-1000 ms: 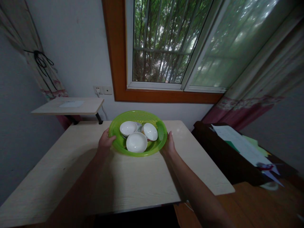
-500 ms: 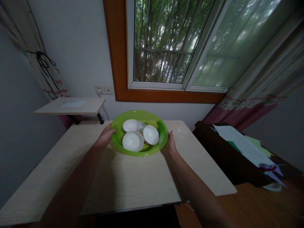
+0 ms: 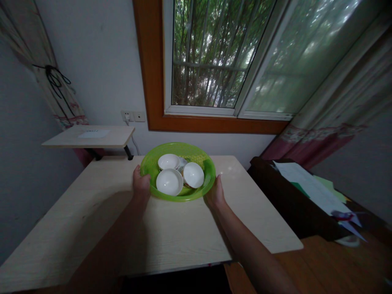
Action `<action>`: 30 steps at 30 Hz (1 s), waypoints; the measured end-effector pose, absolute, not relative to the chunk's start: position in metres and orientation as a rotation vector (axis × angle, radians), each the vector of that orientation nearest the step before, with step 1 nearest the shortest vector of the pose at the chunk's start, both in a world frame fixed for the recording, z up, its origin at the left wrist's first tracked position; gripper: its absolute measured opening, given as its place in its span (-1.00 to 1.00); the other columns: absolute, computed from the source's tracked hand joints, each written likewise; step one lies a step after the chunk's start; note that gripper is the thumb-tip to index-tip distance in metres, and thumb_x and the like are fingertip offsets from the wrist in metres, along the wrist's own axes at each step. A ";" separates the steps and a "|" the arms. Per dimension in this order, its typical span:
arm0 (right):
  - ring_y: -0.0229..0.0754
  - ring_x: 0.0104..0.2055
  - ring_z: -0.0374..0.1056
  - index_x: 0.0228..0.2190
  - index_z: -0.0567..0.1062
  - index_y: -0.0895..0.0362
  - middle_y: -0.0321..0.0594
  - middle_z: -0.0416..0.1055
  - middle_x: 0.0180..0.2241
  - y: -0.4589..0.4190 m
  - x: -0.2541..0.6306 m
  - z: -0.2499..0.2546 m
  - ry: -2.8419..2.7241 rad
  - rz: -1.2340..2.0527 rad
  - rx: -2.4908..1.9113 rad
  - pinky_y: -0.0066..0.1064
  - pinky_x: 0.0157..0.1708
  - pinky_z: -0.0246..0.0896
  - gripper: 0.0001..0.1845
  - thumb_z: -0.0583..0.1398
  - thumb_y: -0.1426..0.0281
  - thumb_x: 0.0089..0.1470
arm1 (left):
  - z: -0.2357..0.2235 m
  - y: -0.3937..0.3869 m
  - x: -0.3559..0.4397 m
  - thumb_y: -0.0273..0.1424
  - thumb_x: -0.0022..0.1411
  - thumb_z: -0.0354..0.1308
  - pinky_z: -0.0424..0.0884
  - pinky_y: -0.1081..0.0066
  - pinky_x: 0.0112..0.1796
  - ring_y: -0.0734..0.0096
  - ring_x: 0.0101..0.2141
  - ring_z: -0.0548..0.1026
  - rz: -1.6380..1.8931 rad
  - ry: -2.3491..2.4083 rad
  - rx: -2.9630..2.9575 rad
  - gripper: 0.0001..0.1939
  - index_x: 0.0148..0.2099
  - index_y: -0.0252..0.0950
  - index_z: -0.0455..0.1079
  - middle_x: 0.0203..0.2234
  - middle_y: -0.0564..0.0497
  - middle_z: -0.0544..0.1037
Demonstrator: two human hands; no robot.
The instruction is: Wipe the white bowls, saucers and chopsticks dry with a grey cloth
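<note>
A round green plastic basin is held at its two sides over the pale table. My left hand grips its left rim, thumb over the edge and fingers mostly hidden beneath. On the right side my right hand holds the basin's wall, its lower fingers out of sight. Inside are a white bowl at the back left, another white bowl in front, and a third white bowl on the right, tilted. Something pale and patterned shows between them, partly hidden. Whether the basin touches the table I cannot tell.
The pale wooden table stretches under both arms. A small raised shelf with a paper stands at its back left. To the right is a dark cabinet with papers and scissors-like things. A window and curtains line the back.
The bowls have shifted inside the basin: the front one slid left, the back-left one slightly right. My left hand has changed its hold on the rim. The basin stays in nearly the same place.
</note>
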State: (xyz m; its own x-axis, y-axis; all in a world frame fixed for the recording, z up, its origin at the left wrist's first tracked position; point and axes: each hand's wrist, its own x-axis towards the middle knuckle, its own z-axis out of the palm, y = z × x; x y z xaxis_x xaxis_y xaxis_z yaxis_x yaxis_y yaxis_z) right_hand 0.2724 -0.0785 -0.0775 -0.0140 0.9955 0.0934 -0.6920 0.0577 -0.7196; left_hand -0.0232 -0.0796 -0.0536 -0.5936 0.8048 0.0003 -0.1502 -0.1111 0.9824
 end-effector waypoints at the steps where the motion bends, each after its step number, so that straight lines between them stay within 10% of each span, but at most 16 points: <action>1: -0.03 0.31 0.27 0.08 0.47 -0.09 -0.29 0.48 0.15 -0.084 0.271 -0.081 -0.697 1.444 -0.554 0.04 0.29 0.19 -0.43 0.03 -0.13 0.25 | -0.054 -0.078 -0.024 -0.53 -0.03 0.16 0.56 0.19 -0.07 0.04 0.06 0.54 1.781 1.474 0.770 -0.09 0.40 -0.21 0.09 0.17 -0.19 0.47; 30: 0.12 0.22 0.37 0.08 0.47 -0.06 -0.22 0.57 0.03 -0.049 0.289 -0.065 -0.692 1.528 -0.605 0.18 0.26 0.17 -0.29 -0.05 -0.23 0.20 | -0.034 -0.054 -0.043 -0.59 -0.10 0.20 0.54 0.29 -0.15 0.20 -0.11 0.59 1.686 1.506 0.623 -0.23 0.22 -0.23 0.23 0.00 -0.15 0.51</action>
State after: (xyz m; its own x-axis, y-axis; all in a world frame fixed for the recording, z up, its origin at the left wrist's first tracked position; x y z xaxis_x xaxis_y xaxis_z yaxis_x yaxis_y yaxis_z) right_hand 0.2889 -0.0491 -0.0651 -0.0711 0.9971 0.0272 -0.6780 -0.0283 -0.7346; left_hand -0.0428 -0.0535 -0.0339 -0.5790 0.8041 -0.1345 -0.2243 0.0015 0.9745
